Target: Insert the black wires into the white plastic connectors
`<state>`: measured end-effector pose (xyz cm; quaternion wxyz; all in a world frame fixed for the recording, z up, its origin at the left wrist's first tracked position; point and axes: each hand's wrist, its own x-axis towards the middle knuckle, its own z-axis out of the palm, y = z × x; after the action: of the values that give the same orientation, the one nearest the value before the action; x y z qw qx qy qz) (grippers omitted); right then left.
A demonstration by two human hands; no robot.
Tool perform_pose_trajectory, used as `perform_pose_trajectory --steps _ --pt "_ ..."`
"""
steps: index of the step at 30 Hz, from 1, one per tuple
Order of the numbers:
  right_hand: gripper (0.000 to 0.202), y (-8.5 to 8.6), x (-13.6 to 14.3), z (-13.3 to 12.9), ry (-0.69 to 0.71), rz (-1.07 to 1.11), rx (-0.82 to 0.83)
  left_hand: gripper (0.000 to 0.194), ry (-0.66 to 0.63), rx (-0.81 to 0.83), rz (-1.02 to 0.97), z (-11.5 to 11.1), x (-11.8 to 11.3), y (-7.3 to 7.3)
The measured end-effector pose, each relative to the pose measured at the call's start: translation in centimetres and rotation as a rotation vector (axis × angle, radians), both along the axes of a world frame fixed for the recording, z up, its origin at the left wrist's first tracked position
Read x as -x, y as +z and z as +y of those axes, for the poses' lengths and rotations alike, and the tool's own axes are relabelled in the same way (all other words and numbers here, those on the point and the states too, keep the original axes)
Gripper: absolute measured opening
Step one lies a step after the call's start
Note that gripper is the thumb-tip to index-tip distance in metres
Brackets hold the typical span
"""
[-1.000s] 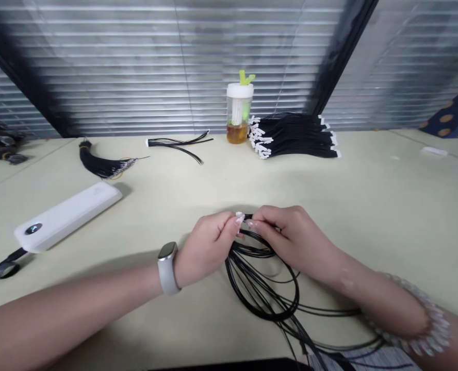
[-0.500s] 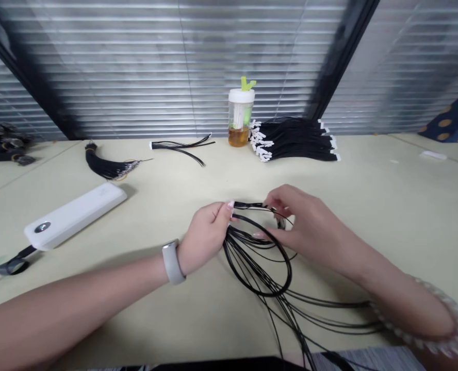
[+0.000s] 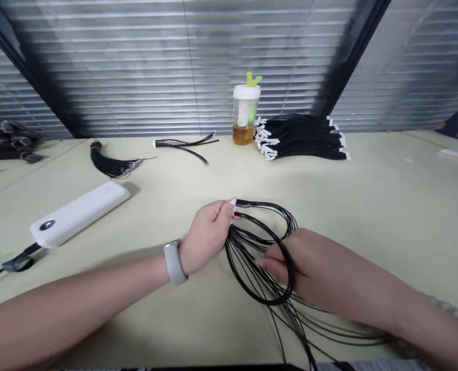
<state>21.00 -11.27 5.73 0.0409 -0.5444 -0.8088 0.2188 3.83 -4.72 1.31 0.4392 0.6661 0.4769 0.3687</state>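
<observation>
My left hand (image 3: 209, 234) is closed around a bunch of thin black cables (image 3: 248, 238), with the thumb pressed on top. From that grip the cables bend out in loops to the right, and several long strands trail toward the table's front edge. My right hand (image 3: 314, 273) is closed, thumb and fingers pinching strands inside the loops. A thicker black loop passes in front of its fingers. The fingertips of the right hand are partly hidden by the cables.
A white power bank (image 3: 80, 214) with a black cord lies at left. Behind are a black wire bundle (image 3: 115, 164), a short wire harness (image 3: 182, 144), a drink bottle (image 3: 245, 116) and a pile of black cables with white connectors (image 3: 306, 138). More bundles (image 3: 12, 144) are at far left.
My right hand has moved down and nearer, from the upper cable ends to the strands inside the loops. The upper strands now curve round in a loop. My left hand keeps its grip.
</observation>
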Motion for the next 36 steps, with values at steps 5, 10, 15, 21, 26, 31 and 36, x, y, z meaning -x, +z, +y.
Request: perform_pose_trajectory --steps 5,10,15,21,26,31,36 --pt "0.03 -1.0 0.6 0.9 -0.005 0.222 0.007 0.043 0.047 0.026 0.016 -0.3 0.0 0.3" --pt "0.029 -2.4 1.1 1.5 -0.021 0.448 0.074 0.041 0.047 -0.047 0.009 -0.3 0.1 0.2" --pt "0.032 -3.3 1.5 1.9 -0.034 0.563 0.161 0.04 0.028 -0.114 0.014 -0.5 0.1 0.2" --pt "0.037 -4.1 1.6 2.0 -0.043 0.614 0.204 0.037 0.009 -0.151 0.019 -0.8 0.0 0.4" --pt "0.037 -4.1 1.8 2.0 -0.024 0.624 0.175 0.037 -0.012 -0.165 0.006 -0.8 0.0 0.3" --pt "0.039 -3.8 2.1 1.8 -0.1 0.629 0.178 0.037 -0.019 -0.154 0.005 -0.9 0.1 0.1" --pt "0.036 -3.7 2.0 1.8 -0.093 0.598 0.194 0.037 -0.031 -0.179 0.018 -0.9 0.2 -0.1"
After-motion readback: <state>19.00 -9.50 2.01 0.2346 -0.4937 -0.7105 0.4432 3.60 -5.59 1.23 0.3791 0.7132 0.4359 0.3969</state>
